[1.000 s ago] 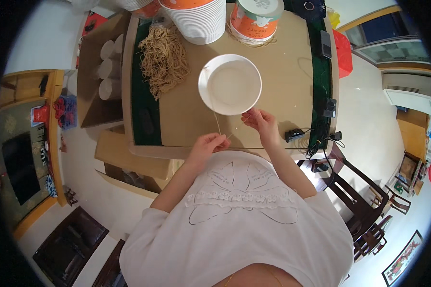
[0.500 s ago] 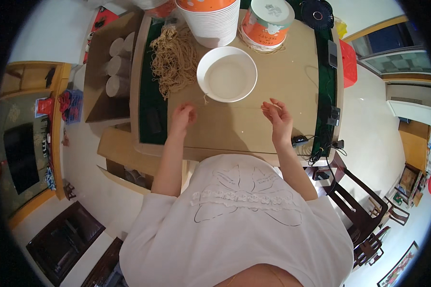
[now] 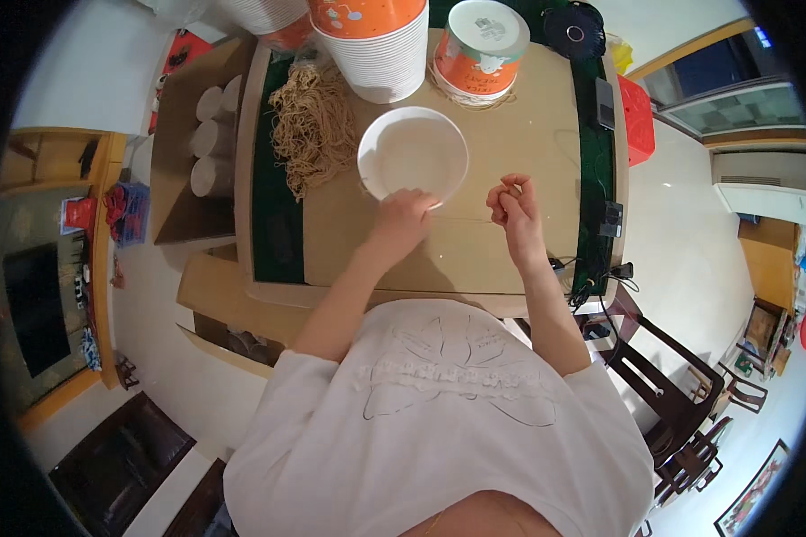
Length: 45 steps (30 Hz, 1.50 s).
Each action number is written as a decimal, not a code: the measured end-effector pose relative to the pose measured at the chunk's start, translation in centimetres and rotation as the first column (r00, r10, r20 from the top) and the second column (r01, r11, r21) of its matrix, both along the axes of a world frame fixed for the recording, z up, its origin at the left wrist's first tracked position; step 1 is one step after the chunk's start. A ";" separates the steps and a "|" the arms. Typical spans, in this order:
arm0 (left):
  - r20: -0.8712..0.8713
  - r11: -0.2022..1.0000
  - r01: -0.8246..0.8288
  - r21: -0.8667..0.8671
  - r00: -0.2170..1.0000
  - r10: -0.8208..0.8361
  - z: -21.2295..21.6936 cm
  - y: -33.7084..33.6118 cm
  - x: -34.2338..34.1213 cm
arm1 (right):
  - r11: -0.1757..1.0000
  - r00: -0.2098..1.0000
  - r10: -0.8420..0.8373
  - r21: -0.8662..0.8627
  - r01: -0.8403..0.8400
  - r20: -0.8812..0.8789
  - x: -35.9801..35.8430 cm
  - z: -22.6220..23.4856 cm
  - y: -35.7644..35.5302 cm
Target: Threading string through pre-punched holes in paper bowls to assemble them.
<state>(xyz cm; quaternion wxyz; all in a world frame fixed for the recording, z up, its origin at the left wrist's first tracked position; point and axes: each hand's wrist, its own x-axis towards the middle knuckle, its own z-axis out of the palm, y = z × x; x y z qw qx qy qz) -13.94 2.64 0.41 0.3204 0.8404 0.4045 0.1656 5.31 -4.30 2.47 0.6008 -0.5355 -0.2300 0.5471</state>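
Note:
A white round paper bucket (image 3: 412, 150) stands with its mouth up in the middle of the cardboard-topped table. At its near rim is my left hand (image 3: 405, 219), fingers curled closed over the edge. My right hand (image 3: 518, 208) is held above the cardboard to the right of the bucket, apart from it. Its fingers are bent in and pressed together; anything thin between them is too small to make out. Left of the bucket lies a tangled heap of tan string (image 3: 309, 125).
Behind the bucket rises a nested stack of orange-and-white buckets (image 3: 372, 54). An upturned orange bucket (image 3: 481, 49) with string round its base stands to the right. Black cables (image 3: 591, 291) hang at the right table edge; a carton of white rolls (image 3: 197, 143) adjoins the left side.
My left hand has moved right and onto the bucket's near rim. The bucket has shifted slightly toward me. The fingers of my right hand have curled in.

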 end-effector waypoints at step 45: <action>0.111 0.962 -0.269 -0.044 0.956 0.272 -1.3 -0.7 3.4 | 0.966 0.744 0.258 -0.141 -0.218 0.617 -0.3 -4.7 1.4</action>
